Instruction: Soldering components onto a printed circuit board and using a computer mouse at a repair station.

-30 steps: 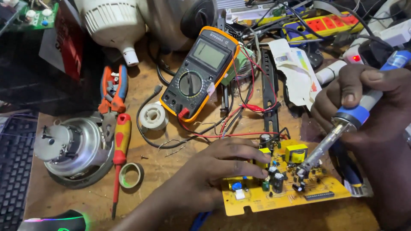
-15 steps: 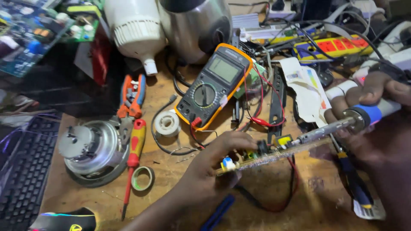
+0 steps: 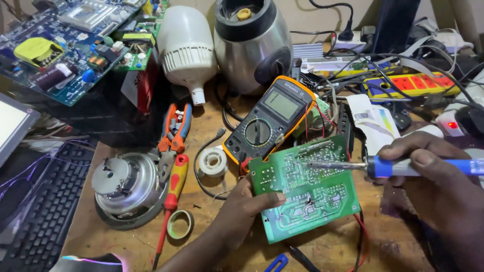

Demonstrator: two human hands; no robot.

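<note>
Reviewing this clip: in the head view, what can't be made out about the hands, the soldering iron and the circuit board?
- Circuit board: its component side faces away; only the green solder side shows.
- Left hand: its fingers lie behind the board; only the thumb shows.
- Soldering iron: its rear is cut off by the right edge, and tip contact is too small to tell.
- Right hand: partly out of frame.

On my tabletop lay a multimeter, pliers, a red screwdriver, a solder spool and a motor.
</note>
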